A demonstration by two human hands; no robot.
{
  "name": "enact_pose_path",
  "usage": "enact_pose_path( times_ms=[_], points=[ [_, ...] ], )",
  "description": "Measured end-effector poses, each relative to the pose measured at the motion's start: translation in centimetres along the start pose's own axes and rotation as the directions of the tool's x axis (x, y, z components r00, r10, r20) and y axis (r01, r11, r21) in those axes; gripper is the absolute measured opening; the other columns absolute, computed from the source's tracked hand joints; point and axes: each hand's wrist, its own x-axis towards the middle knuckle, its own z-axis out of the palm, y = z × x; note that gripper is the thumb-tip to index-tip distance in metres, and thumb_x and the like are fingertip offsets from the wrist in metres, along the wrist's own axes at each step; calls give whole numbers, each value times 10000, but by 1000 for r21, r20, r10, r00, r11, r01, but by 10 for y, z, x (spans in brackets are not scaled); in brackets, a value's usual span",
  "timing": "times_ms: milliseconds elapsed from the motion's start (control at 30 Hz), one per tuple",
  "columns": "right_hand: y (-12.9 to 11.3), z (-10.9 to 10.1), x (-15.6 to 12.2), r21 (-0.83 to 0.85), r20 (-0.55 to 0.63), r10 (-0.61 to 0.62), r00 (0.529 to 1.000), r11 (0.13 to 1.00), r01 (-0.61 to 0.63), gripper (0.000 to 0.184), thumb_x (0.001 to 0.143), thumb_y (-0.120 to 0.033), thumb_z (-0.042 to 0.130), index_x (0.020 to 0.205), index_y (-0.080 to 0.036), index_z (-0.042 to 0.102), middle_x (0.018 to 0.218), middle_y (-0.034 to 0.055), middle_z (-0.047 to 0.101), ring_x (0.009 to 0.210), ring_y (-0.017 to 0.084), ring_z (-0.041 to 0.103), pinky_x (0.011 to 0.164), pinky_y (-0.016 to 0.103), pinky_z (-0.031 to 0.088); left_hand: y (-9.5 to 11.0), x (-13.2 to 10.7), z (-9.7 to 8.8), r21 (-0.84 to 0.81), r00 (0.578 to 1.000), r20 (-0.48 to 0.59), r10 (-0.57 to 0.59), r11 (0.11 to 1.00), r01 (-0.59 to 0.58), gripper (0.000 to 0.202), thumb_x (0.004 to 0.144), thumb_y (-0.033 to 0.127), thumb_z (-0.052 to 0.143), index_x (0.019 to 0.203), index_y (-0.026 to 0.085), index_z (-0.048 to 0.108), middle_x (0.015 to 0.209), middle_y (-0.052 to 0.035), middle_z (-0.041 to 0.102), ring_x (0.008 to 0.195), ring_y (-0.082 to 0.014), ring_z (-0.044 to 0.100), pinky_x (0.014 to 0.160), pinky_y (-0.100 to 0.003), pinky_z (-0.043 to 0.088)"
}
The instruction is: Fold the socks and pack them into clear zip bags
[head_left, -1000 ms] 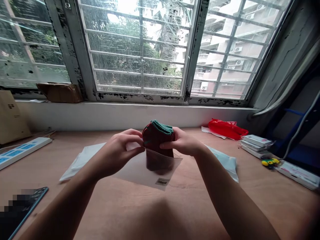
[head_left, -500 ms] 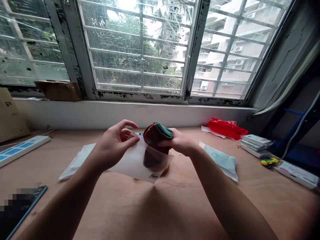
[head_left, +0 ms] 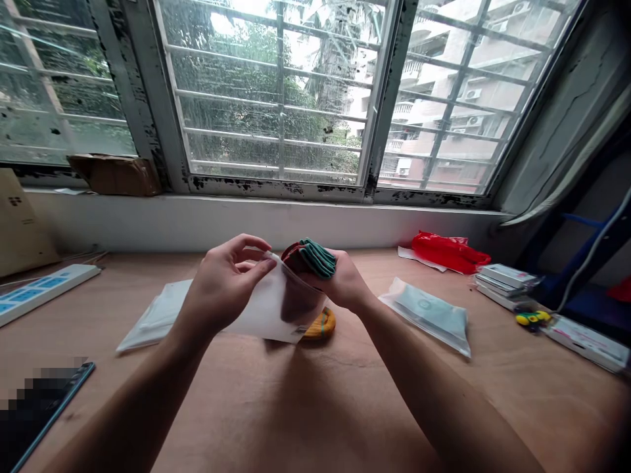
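Above the middle of the table, my left hand (head_left: 229, 279) pinches the upper edge of a frosted clear plastic bag (head_left: 263, 309). My right hand (head_left: 348, 279) grips a folded bundle of dark red and green cloth (head_left: 318, 258), its green folded edges facing up. The bundle's lower part shows dimly through the bag's wall, so it is partly inside; its top sticks out of the opening. My right fingers are mostly hidden behind the cloth and bag. Just beneath lies a rolled yellow-orange fabric item (head_left: 323, 325), partly covered by the bag.
White plastic bags (head_left: 150, 322) lie left, and a filled frosted bag (head_left: 428, 315) lies right. Farther right are a red plastic bag (head_left: 446, 253), stacked boxes (head_left: 507, 279) and a yellow-black object (head_left: 532, 319). A power strip (head_left: 46, 289) and a phone (head_left: 44, 420) lie left.
The left hand has closed onto the bag's edge. The right hand and cloth have tilted and shifted slightly left. More of the yellow-orange item shows below.
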Motion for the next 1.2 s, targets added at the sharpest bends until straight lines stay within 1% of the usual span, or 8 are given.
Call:
enact_pose_path(
  times_ms=[133,267,333,533,733,900,1067,1200],
  points=[
    [-1,-5,0,177,184,-141,973,978,109,483,673,-231,770,1139,-160,667,1033,33,700,961,204,619,877,297,463,2,0,1,-37,999,-16,-29,999,28,305,728,459,773,838,184,702,775,-53,758,680,-204,702,504,-220,472],
    [2,-8,-2,234,254,-112,961,971,52,584,648,-205,800,1207,-172,633,1082,37,688,971,203,614,899,315,461,4,-3,0,-28,998,-35,-46,999,45,294,779,480,724,865,199,704,761,-36,761,543,-160,644,419,-212,408],
    [3,-6,-3,235,277,-67,958,972,0,538,655,-219,808,1169,-168,659,1024,24,694,921,191,612,867,306,463,5,-4,1,-6,999,-39,-15,1000,15,274,802,474,705,873,210,701,787,-28,764,567,-157,652,445,-212,429],
    [-5,7,-5,302,94,-65,993,953,34,345,720,-299,769,1026,-158,696,875,4,675,809,161,586,795,276,453,10,-9,2,39,981,-120,153,988,-149,188,805,393,718,869,217,706,827,-10,758,781,-184,711,671,-233,536],
    [-22,0,-10,95,291,-52,955,995,26,106,731,-216,667,719,-148,586,652,-46,488,638,102,437,624,227,362,21,-14,1,47,983,-109,145,989,-141,175,809,396,699,842,224,703,830,5,760,780,-198,718,717,-270,573],
    [-36,-3,-15,-72,322,16,947,997,8,49,697,-171,583,679,-157,540,636,-46,430,630,97,392,579,220,324,25,-17,3,95,966,-161,200,978,-187,138,810,378,692,843,245,709,819,48,746,801,-189,714,721,-272,568],
    [-40,-1,-18,-235,389,-9,921,966,108,46,643,-120,517,649,-164,529,619,-47,411,616,97,391,550,214,319,26,-23,7,142,967,-103,232,966,-216,176,822,414,663,854,247,708,830,55,740,796,-173,694,758,-272,558],
    [-47,5,-21,-278,426,26,904,955,104,26,662,-166,580,663,-179,557,627,-43,486,632,117,453,566,225,352,26,-32,17,213,951,-51,304,934,-287,182,859,399,639,852,237,723,795,25,732,715,-153,663,624,-236,516]
  ],
)
